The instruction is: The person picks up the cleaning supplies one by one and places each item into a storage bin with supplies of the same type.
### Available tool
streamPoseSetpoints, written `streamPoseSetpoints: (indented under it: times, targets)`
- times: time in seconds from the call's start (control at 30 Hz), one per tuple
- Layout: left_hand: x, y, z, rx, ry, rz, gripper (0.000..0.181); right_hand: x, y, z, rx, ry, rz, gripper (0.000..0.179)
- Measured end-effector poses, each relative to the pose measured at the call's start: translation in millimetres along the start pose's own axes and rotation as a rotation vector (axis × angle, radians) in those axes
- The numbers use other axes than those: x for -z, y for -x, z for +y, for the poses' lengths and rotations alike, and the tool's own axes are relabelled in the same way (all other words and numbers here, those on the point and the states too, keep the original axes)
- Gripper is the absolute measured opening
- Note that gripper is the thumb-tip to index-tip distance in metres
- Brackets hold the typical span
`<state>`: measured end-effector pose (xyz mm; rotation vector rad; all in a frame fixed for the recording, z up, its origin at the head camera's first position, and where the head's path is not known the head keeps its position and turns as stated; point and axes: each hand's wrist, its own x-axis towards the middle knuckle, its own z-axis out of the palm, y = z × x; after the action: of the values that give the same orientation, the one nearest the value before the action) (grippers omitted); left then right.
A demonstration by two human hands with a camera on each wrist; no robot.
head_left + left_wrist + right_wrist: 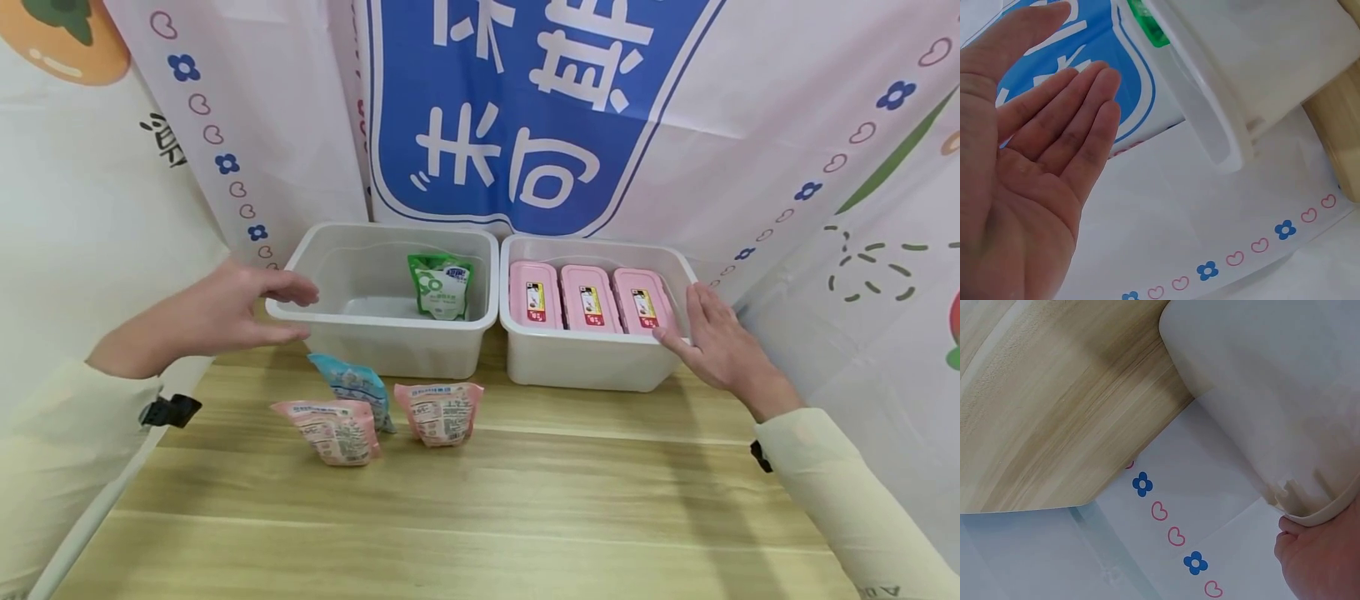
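Holds the left hand (pixel 232 310) just beside the left end of the left bin (pixel 397 350), with fingers extended and thumb well apart from them, grip apart. Shows in the left wrist view a gap between this hand and the bin rim. Rests the right hand (pixel 716 342) against the right end of the right bin (pixel 585 362), with fingers extended along the far part of that end and thumb spread apart at the near right corner, touching the rim without clamping round it.

Places both white bins side by side at the far edge of the table (pixel 540 500), with adjoining rims touching or nearly so. Has a green and white pouch (pixel 442 292) upright inside the left bin, toward its right end. Has three pink boxes (pixel 590 292) in a row inside the right bin, with yellow and red labels.

Shows three pouches on the table, on the near side of the left bin: a blue pouch (pixel 356 383) tilted left; a left pink pouch (pixel 341 437) nearer and partly covering it; and a right pink pouch (pixel 441 412) standing just to the right. Cannot tell whether the blue one touches the bin. Hangs a printed cloth (pixel 300 100) behind everything, with white characters on a blue panel (pixel 480 196).
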<state>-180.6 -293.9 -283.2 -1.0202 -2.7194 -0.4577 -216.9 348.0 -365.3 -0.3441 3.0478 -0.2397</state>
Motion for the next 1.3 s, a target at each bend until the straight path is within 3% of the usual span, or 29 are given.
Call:
streamPoseSetpoints:
  times: [0.17, 0.4, 1.3]
  targets:
    - [-6.6, 6.3, -2.5, -0.013, 0.014, -0.047, 0.037, -0.3, 1.0, -0.4, 0.009, 0.000, 0.008, 0.103]
    - [-14.2, 12.3, -4.6, 0.039, 0.051, -0.120, 0.036, -0.8, 0.2, 0.9, 0.017, 0.005, 0.006, 0.102]
    - [-51.3, 18.0, -10.6, 0.050, 0.186, -0.161, 0.028, -0.9, 0.3, 0.1, 0.003, -0.021, 0.013, 0.103]
